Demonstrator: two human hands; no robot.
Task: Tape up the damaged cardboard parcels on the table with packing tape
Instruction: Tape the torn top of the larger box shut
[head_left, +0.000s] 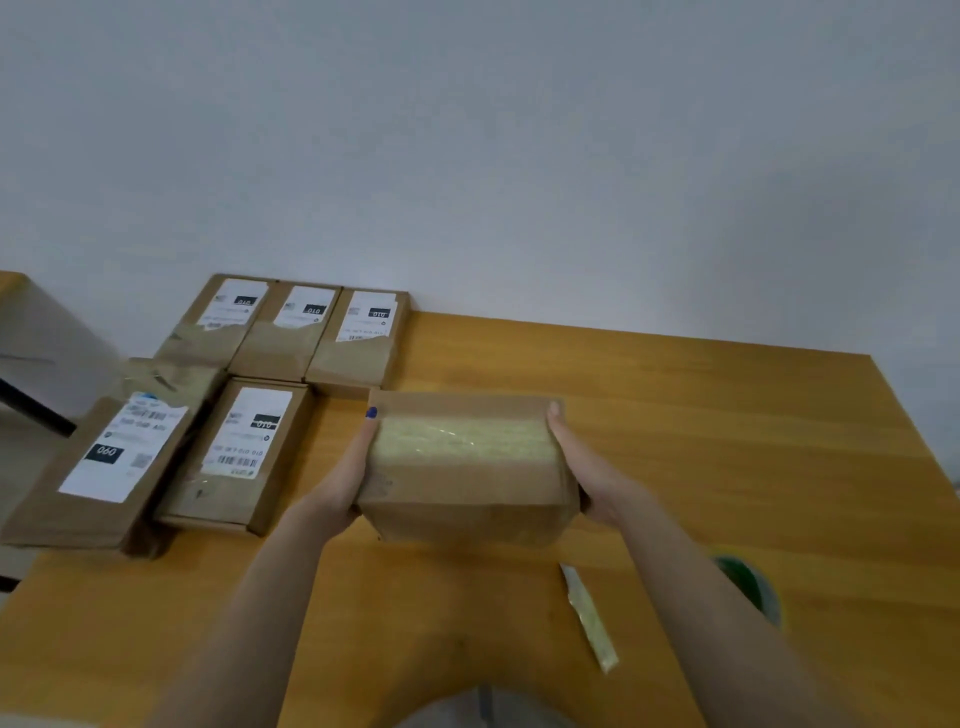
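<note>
I hold a brown cardboard parcel (467, 483) above the middle of the wooden table (701, 441). A wide band of yellowish packing tape (462, 440) runs across its top face. My left hand (340, 483) grips the parcel's left end, its thumb with a blue nail lying up along the edge. My right hand (592, 473) grips the right end in the same way. The fingers of both hands are hidden under the box. A roll of tape with a green core (748, 584) lies on the table to the right of my right forearm.
Several labelled cardboard parcels (244, 447) lie in rows at the left of the table, some against the white wall. A loose strip of yellowish tape (589, 618) lies on the table near my right forearm. The table's right edge slants away at far right.
</note>
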